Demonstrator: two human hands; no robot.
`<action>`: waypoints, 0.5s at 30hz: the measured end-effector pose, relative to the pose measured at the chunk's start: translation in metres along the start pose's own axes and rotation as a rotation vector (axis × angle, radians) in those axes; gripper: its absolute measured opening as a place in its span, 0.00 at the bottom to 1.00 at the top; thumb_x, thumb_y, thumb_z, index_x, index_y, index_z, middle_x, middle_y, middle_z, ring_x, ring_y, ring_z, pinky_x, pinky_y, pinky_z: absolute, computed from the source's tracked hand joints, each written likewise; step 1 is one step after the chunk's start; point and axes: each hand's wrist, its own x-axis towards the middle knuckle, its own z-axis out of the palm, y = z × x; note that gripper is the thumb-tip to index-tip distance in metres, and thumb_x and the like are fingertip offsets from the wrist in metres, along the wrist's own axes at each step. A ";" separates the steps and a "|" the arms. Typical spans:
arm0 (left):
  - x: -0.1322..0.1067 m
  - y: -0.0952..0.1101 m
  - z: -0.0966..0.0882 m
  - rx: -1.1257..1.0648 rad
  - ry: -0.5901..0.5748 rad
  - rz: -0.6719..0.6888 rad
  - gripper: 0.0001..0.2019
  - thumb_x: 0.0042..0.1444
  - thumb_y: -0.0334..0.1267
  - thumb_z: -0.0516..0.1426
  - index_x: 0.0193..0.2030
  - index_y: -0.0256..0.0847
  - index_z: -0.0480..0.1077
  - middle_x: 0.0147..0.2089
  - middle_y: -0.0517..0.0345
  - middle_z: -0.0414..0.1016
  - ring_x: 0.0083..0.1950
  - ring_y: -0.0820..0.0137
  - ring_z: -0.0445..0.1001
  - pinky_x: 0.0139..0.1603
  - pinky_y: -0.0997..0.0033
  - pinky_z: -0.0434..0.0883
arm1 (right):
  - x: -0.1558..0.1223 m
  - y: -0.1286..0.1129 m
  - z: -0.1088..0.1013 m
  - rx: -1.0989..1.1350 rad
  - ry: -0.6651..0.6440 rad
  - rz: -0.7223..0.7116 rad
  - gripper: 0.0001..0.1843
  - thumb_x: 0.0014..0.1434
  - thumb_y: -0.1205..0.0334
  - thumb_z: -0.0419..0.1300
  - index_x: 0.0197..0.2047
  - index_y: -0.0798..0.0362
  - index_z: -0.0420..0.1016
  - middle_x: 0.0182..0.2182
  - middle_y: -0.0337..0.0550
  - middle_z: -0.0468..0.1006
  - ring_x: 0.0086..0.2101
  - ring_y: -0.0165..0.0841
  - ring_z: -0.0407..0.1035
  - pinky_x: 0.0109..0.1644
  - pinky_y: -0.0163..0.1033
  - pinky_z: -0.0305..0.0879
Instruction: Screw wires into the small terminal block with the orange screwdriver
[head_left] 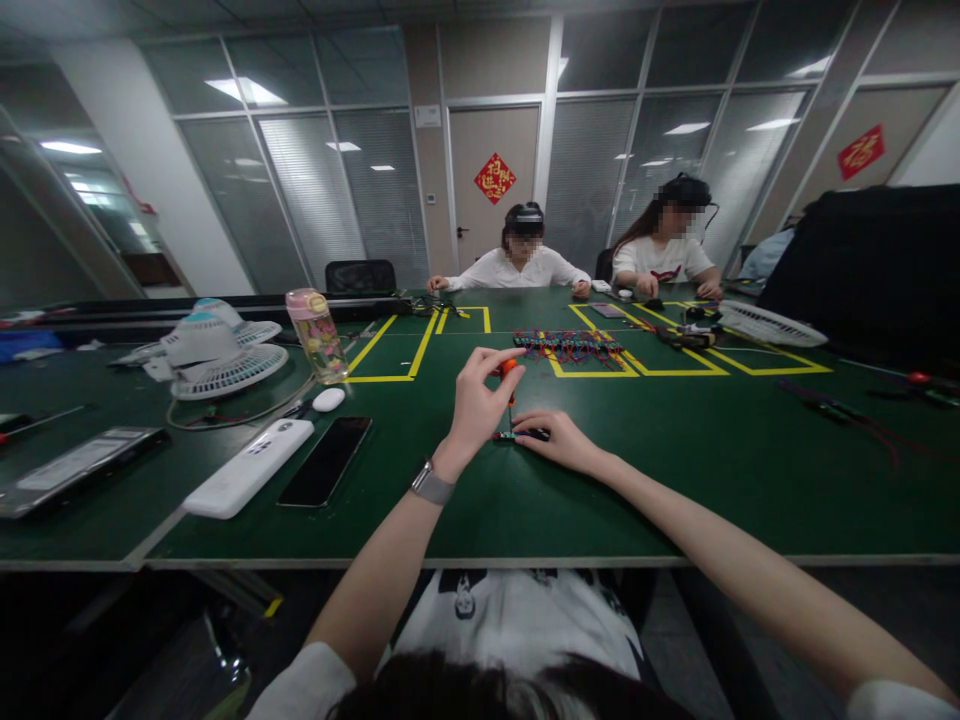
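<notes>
My left hand (480,400), with a watch on its wrist, is raised over the green table (675,480) and pinches the orange handle of a small screwdriver (508,372) that stands upright. Its tip points down at a small dark part (517,435) with wires lying on the table. My right hand (559,440) lies low on the table and presses that part down with closed fingers. A heap of red and blue wired parts (570,347) lies farther back inside yellow tape marks.
To the left lie a black phone (326,460), a white power bank (247,467), a white mouse (328,399), a bottle (319,335) and a small fan (221,355). Two people sit at the far side. Another fan (772,325) lies at right.
</notes>
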 end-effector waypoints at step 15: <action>0.001 0.001 -0.002 -0.025 0.014 -0.073 0.13 0.62 0.34 0.52 0.52 0.43 0.72 0.49 0.53 0.72 0.49 0.70 0.71 0.51 0.71 0.68 | 0.000 -0.001 -0.001 0.020 -0.002 0.006 0.09 0.58 0.60 0.61 0.40 0.49 0.81 0.44 0.47 0.80 0.45 0.39 0.74 0.52 0.45 0.69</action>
